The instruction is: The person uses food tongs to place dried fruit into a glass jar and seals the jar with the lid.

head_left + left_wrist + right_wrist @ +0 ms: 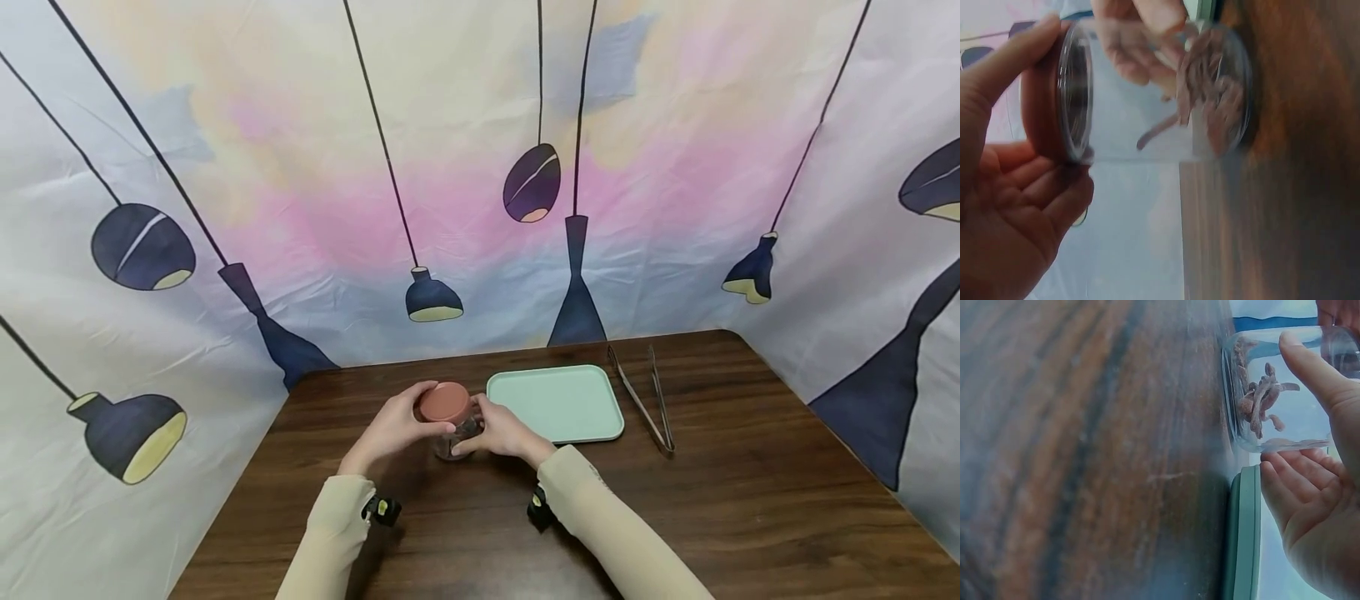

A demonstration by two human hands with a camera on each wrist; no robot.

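A clear jar [1135,100] with a reddish-brown lid [446,402] stands upright at the table's middle left. Several brown, strip-like pieces [1207,94] lie in its bottom; their exact kind is unclear. Around the lid, my left hand [397,425] curls its thumb and fingers from the left. My right hand [506,429] grips the jar's body from the right, below the lid, its thumb on the near side in the right wrist view. Whether the base touches the wood is hard to tell.
Just right of the jar lies a pale green tray [555,404]. Metal tongs [667,446] rest to the tray's right, arms spread toward the back. The dark wooden table [480,533] ends at a patterned cloth backdrop [480,233].
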